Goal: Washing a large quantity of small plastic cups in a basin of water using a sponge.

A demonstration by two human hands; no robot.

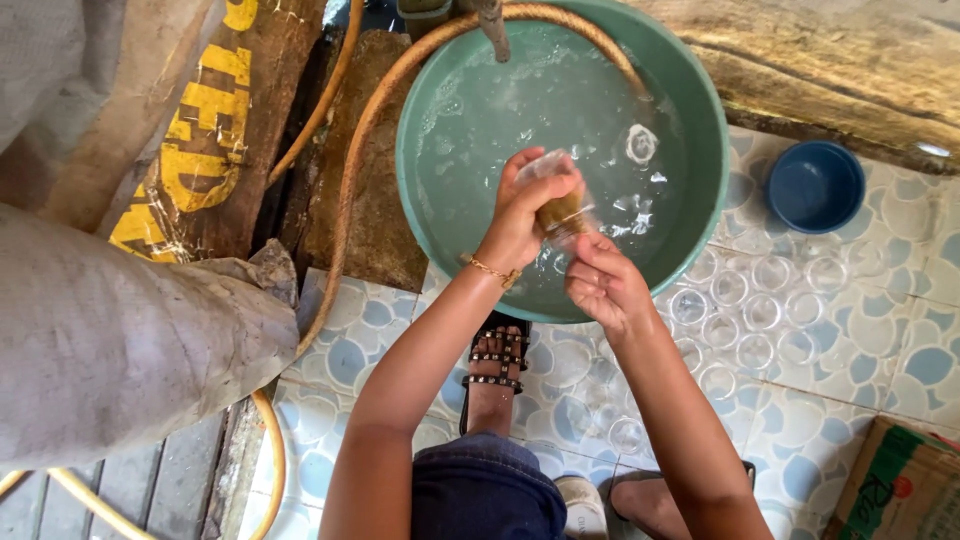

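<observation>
My left hand (525, 205) grips a clear drinking glass (549, 166) over a large green basin (700, 95) full of soapy water. My right hand (603, 280) pushes a yellowish scrub pad (562, 212) into the glass from below. Another clear glass (641, 144) floats in the water to the right of my hands. A gold bracelet sits on my left wrist.
Several clear glasses (760, 310) stand upside down on the patterned tile floor to the right. A small blue bowl (815, 186) lies beyond them. A tan hose (350, 180) loops round the basin's left. A grey sack (120, 330) at left, a cardboard box (900, 490) at bottom right.
</observation>
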